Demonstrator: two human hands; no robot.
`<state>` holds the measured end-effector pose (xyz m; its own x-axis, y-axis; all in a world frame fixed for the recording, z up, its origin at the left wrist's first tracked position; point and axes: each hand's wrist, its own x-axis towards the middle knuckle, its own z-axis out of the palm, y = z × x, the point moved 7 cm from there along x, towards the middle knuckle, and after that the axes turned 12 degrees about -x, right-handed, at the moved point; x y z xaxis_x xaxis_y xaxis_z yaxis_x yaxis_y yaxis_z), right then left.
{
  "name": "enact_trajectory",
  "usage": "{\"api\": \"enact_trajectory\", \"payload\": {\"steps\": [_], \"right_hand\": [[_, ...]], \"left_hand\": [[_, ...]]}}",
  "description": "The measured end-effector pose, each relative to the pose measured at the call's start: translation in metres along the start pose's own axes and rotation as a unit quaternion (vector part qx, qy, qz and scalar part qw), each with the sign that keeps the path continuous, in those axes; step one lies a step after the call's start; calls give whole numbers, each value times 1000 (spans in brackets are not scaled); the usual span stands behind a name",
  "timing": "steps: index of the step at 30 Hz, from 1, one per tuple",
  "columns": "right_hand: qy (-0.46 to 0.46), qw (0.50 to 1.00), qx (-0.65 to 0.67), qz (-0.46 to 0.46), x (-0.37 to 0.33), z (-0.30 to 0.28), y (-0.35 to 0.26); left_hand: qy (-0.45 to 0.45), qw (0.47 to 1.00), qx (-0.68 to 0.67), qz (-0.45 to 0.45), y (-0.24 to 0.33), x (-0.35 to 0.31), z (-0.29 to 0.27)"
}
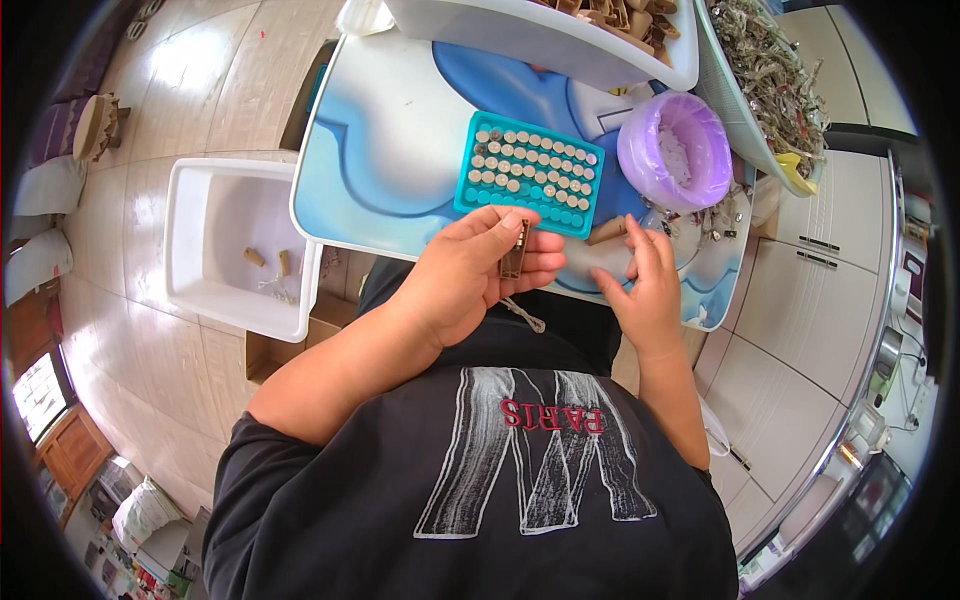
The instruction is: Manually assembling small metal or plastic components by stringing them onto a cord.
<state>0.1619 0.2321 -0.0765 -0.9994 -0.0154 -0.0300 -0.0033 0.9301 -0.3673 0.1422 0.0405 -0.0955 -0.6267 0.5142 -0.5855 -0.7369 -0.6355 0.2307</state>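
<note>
My left hand (455, 265) is closed round a small dark brown piece with a shiny metal part (514, 255); thumb and fingers pinch it just in front of the teal tray. In the teal tray (462, 185) stand rows of small round silver-topped pieces (535, 158), and some slots along its near side show only teal. To the right, my right hand (648, 285) has its thumb and fingers apart. Its fingertips reach the end of a tan cylindrical piece (605, 232) on the table; whether they touch it is hard to tell.
A lined purple tub (632, 150) holds white bits, with small metal parts (715, 225) beside it. A white bin (560, 40) of brown pieces and a basket (745, 120) of metallic parts stand beyond. Left of the blue-and-white table (375, 120) is a white bin (190, 240) with a few tan pieces.
</note>
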Motion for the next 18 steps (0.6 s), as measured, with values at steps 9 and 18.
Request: {"api": "enact_trajectory", "payload": {"steps": [9,18], "right_hand": [[53,995,-73,29,9,0,-8],[59,994,86,25,3,-19,-30]], "left_hand": [[-10,1000,3,-6,-2,1,-1],[-1,1000,18,-3,-3,1,1]]}}
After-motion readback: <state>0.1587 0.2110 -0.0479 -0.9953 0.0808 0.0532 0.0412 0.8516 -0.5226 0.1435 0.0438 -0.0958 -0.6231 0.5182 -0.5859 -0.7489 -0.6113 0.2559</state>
